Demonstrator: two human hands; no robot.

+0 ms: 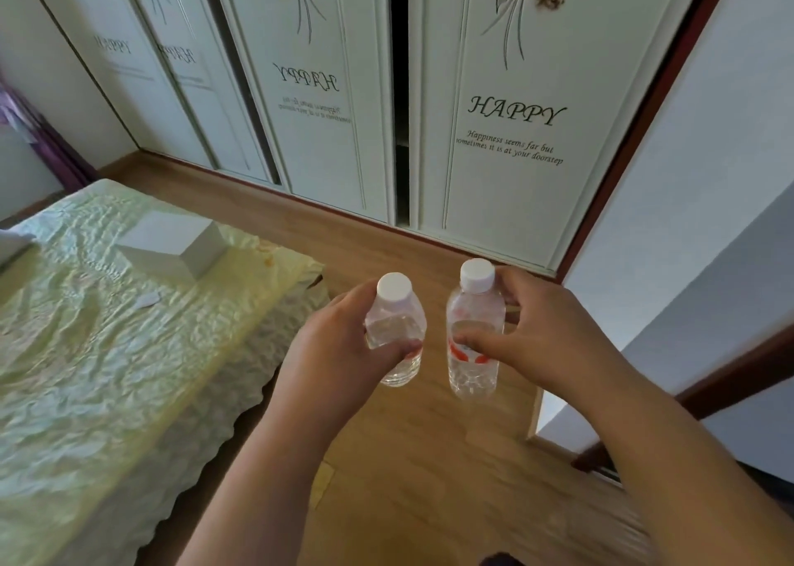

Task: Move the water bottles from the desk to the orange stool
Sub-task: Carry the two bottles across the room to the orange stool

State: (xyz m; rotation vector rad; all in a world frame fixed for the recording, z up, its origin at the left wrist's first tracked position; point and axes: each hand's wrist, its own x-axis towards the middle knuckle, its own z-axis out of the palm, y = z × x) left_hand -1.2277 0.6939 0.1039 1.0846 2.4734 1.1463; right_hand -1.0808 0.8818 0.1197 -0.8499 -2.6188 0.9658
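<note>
Two bare forearms reach forward from the bottom edge, each ending in a hand that carries one bottle above the wooden floor (pixel 408 458). Left hand (pixel 339 350) curls round the left bottle (pixel 397 325), thumb pressed across its lower body and fingers hidden behind it, so it is clamped on that bottle. Right hand (pixel 545 342) grips the right bottle (pixel 474 333), thumb laid across the red label band and fingers wrapped round the far side.

Bottles counted: two, both clear plastic with white screw caps, both capped. Each stands with its long axis near upright, cap up and leaning slightly away from the camera, base down toward the floor. They hang side by side, near each other but not touching, with a strip of floor showing between them. The left bottle's cap sits a little lower in view than the right one's.

Taking the bottles as landmark: to their left lies a bed (pixel 107 372) under a pale yellow-green crinkled cover, its corner close to the left hand. On the bed, well to the left of the bottles, rests one white box (pixel 176 243). Beyond the bottles stand the sliding wardrobe doors (pixel 507 136), white, printed with "HAPPY" and flowers, with a dark gap between two of them. To their right runs a pale wall (pixel 696 204) edged in dark red trim.
</note>
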